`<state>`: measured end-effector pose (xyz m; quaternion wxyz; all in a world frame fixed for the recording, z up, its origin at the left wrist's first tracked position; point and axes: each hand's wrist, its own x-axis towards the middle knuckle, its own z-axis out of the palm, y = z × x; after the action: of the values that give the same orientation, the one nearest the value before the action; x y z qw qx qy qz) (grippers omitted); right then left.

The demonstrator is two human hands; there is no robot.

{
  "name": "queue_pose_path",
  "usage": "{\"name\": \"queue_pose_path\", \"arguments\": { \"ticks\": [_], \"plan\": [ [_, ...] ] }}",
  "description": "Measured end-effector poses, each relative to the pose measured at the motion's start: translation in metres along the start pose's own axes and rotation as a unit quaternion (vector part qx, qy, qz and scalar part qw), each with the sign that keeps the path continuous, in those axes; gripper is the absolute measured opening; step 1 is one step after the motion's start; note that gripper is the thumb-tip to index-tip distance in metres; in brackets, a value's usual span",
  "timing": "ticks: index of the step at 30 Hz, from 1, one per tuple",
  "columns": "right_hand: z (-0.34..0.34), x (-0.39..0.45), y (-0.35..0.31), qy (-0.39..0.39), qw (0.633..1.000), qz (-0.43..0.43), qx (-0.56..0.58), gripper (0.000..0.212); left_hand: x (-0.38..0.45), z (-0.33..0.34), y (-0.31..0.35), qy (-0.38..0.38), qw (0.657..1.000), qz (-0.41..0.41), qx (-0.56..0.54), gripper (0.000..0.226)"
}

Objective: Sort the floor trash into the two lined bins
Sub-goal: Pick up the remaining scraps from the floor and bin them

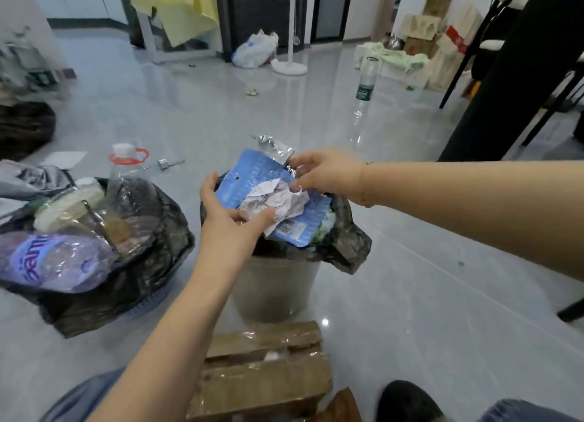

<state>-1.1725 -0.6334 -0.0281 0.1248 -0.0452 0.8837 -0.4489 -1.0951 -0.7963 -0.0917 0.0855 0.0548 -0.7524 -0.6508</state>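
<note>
Trash, a light, crackly blue wrapper [252,181] with crumpled paper [271,200], is pinched at opposite edges by left hand [227,219] and right hand [325,175] over the near bin [275,289].

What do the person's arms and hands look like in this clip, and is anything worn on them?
Both forearms are bare, with no sleeves in view and no gloves. The left hand wears nothing visible. The right hand has a thin beaded bracelet at the wrist. No watch or ring can be made out.
</note>
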Motion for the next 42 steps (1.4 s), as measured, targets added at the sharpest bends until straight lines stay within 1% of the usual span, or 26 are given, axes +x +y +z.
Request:
{"name": "queue_pose_path", "arguments": {
  "ticks": [2, 4, 6, 7, 9, 10, 12, 15, 17, 19, 21, 23, 24, 27, 30, 32, 34, 35, 37, 39, 40, 41, 42],
  "plan": [
    [0.007, 0.006, 0.009, -0.024, 0.998, -0.001, -0.052, 0.05, 0.0, -0.001, -0.005, -0.005, 0.991, 0.016, 0.132, 0.09],
    [0.013, 0.004, 0.017, -0.03, 0.992, -0.005, -0.119, 0.049, 0.002, -0.001, -0.009, -0.014, 0.965, 0.018, 0.261, 0.07],
    [0.014, -0.002, 0.023, 0.008, 0.984, -0.035, -0.172, 0.048, 0.005, -0.002, -0.012, 0.0, 0.939, 0.034, 0.343, 0.039],
    [0.013, -0.008, 0.023, 0.032, 0.98, -0.059, -0.188, 0.044, 0.006, -0.002, -0.011, 0.009, 0.929, 0.045, 0.368, 0.034],
    [0.013, -0.024, 0.024, 0.053, 0.964, -0.115, -0.233, 0.034, 0.01, -0.002, -0.01, 0.019, 0.91, 0.059, 0.41, 0.043],
    [0.015, -0.03, 0.027, 0.047, 0.957, -0.13, -0.254, 0.029, 0.013, -0.001, -0.011, 0.022, 0.902, 0.063, 0.427, 0.042],
    [0.02, -0.044, 0.037, 0.041, 0.954, -0.119, -0.271, 0.023, 0.016, -0.001, -0.011, 0.012, 0.891, 0.051, 0.451, 0.044],
    [0.028, -0.061, 0.047, 0.041, 0.957, -0.091, -0.272, 0.031, 0.022, -0.002, -0.01, -0.002, 0.885, 0.048, 0.463, 0.045],
    [0.031, -0.064, 0.049, 0.012, 0.935, -0.113, -0.336, 0.039, 0.025, -0.003, -0.007, -0.006, 0.883, 0.045, 0.467, 0.048],
    [0.032, -0.064, 0.05, -0.005, 0.915, -0.141, -0.378, 0.044, 0.026, -0.004, -0.004, -0.008, 0.884, 0.056, 0.465, 0.045],
    [0.031, -0.065, 0.053, -0.01, 0.916, -0.159, -0.368, 0.033, 0.027, -0.002, 0.001, -0.021, 0.896, 0.069, 0.438, 0.036],
    [0.028, -0.071, 0.057, -0.017, 0.924, -0.193, -0.33, 0.017, 0.027, 0.0, 0.003, -0.048, 0.917, 0.053, 0.393, 0.031],
    [0.026, -0.074, 0.06, -0.02, 0.925, -0.217, -0.311, 0.011, 0.027, 0.002, 0.004, -0.059, 0.921, 0.051, 0.382, 0.028],
    [0.019, -0.084, 0.067, -0.045, 0.906, -0.286, -0.309, 0.007, 0.03, 0.008, 0.001, -0.085, 0.931, 0.049, 0.352, 0.029],
    [0.016, -0.089, 0.072, -0.071, 0.883, -0.322, -0.333, 0.01, 0.034, 0.014, -0.003, -0.122, 0.939, 0.036, 0.318, 0.033],
    [0.015, -0.089, 0.07, -0.131, 0.881, -0.294, -0.346, 0.015, 0.035, 0.017, -0.006, -0.144, 0.936, 0.027, 0.32, 0.041],
    [0.014, -0.088, 0.07, -0.196, 0.881, -0.231, -0.364, 0.024, 0.037, 0.016, -0.008, -0.163, 0.932, 0.019, 0.323, 0.06],
    [0.014, -0.088, 0.068, -0.207, 0.884, -0.209, -0.364, 0.028, 0.037, 0.013, -0.008, -0.171, 0.932, 0.021, 0.319, 0.068],
    [0.01, -0.087, 0.064, -0.184, 0.909, -0.183, -0.325, 0.03, 0.037, 0.004, -0.002, -0.196, 0.925, 0.038, 0.325, 0.075],
    [0.004, -0.083, 0.057, -0.112, 0.942, -0.181, -0.261, 0.028, 0.034, -0.007, 0.006, -0.226, 0.908, 0.058, 0.349, 0.078],
    [0.002, -0.079, 0.054, -0.067, 0.949, -0.197, -0.237, 0.026, 0.031, -0.011, 0.009, -0.23, 0.906, 0.066, 0.348, 0.08],
    [-0.001, -0.073, 0.051, -0.03, 0.948, -0.222, -0.226, 0.025, 0.028, -0.016, 0.01, -0.22, 0.914, 0.077, 0.332, 0.08],
    [0.0, -0.066, 0.047, -0.011, 0.939, -0.251, -0.234, 0.026, 0.025, -0.021, 0.009, -0.192, 0.929, 0.091, 0.303, 0.076]
  ]
}}
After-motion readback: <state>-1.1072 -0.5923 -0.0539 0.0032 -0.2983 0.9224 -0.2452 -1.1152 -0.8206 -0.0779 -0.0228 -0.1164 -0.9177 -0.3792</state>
